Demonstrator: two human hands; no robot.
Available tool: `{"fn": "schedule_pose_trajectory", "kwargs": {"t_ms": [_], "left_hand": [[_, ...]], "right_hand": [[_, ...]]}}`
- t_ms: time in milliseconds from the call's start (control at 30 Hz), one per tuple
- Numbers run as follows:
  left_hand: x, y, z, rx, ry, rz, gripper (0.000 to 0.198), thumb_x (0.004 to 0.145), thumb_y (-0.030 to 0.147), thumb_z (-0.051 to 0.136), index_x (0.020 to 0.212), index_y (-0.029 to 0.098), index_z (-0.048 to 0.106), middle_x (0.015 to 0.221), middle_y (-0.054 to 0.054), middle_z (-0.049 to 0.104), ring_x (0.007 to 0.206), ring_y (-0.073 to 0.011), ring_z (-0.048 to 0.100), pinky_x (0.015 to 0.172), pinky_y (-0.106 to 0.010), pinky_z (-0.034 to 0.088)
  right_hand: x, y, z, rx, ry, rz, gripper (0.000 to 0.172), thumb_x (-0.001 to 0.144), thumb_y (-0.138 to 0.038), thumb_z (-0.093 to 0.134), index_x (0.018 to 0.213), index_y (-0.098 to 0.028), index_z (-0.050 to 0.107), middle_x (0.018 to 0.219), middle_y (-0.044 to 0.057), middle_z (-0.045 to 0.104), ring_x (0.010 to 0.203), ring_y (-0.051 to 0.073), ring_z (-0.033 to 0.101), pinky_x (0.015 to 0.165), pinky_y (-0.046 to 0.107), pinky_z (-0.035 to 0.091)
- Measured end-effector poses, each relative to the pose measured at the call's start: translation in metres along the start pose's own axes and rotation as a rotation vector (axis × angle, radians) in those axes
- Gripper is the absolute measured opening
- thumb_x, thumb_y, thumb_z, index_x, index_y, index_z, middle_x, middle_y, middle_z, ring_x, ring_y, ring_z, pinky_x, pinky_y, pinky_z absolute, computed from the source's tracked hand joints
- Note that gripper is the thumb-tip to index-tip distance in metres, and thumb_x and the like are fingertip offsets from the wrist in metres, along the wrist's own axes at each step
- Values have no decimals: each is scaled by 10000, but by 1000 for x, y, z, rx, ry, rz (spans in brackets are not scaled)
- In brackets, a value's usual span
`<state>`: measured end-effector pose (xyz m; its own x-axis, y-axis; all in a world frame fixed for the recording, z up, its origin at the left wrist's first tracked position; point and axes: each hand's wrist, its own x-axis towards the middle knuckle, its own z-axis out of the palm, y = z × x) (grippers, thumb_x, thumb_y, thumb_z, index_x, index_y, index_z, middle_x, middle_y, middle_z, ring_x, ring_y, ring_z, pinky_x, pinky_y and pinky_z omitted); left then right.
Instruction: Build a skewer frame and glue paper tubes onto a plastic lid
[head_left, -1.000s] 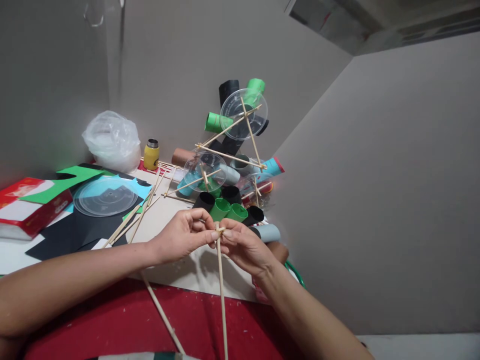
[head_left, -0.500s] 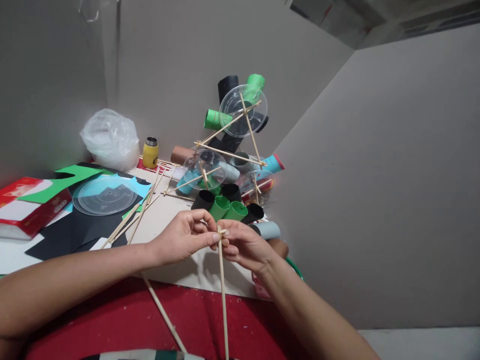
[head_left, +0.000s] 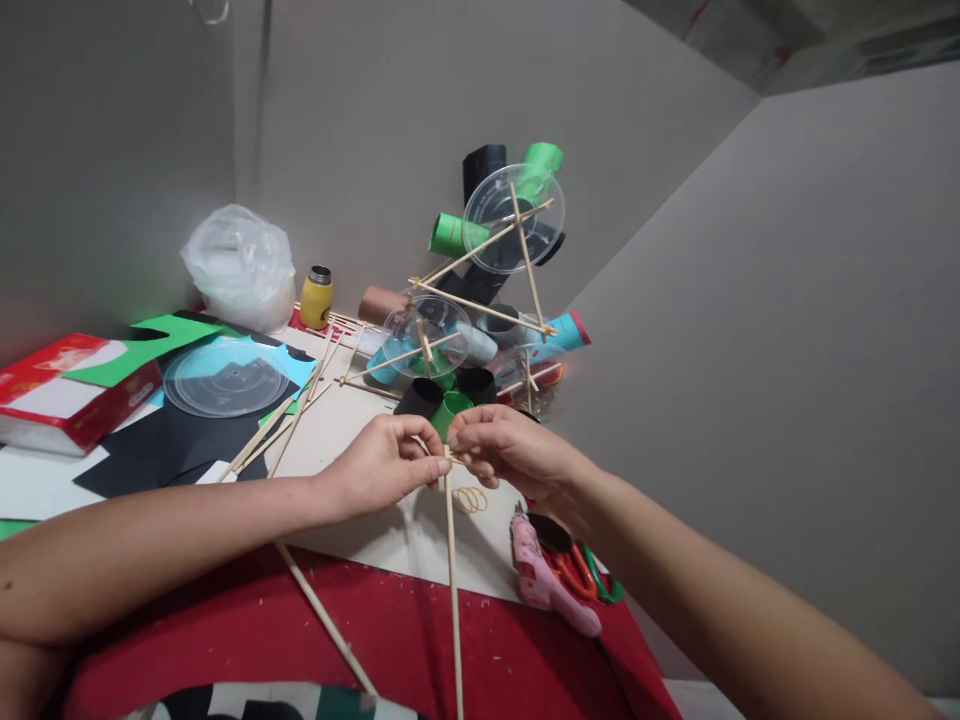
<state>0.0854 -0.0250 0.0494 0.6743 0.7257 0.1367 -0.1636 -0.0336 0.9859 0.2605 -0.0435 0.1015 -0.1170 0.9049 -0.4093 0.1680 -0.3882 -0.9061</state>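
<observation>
My left hand and my right hand meet at the top end of a long wooden stick that runs down toward me. Both pinch that end, the fingertips pressed together around the joint of the stick and a short crosspiece. Just beyond the fingers stand green and black paper tubes. Rubber bands lie on the board under my hands. A second stick slants below my left forearm.
A structure of sticks, clear plastic lids and coloured tubes rises behind. A pink glue gun and scissors lie at right. A clear lid, coloured paper, a red box, plastic bag and yellow jar sit left.
My right hand has lifted and shifted up and right, uncovering the rubber bands, glue gun and scissors. The view has shifted a little. Both hands stay pinched on the stick's top end.
</observation>
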Motion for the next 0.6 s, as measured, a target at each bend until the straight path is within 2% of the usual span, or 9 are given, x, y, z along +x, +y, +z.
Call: {"fn": "schedule_pose_trajectory", "kwargs": {"t_ms": [167,367,600], "left_hand": [[2,-10,1,17,26,-30,96,742,195,652,717,137,580,580,19,581,532,-76,510,527,-183,376],[4,-14,0,39,64,-78,81,724,160,631,683,144,563,572,27,582,534,-84,532,508,-179,364],[4,-10,1,46,88,-128,62,714,148,624,676,142,576,555,32,573,509,-79,506,492,-181,347]], "right_hand": [[1,-8,5,-140,64,13,82,576,-203,642,543,-141,599,479,-7,607,337,47,469,290,130,342],[6,-14,13,-280,69,-22,128,602,-192,681,519,-151,593,435,-2,593,365,69,505,350,154,407],[8,-7,9,-306,86,-79,110,587,-241,689,597,-151,627,445,-31,551,392,63,465,365,169,368]]}}
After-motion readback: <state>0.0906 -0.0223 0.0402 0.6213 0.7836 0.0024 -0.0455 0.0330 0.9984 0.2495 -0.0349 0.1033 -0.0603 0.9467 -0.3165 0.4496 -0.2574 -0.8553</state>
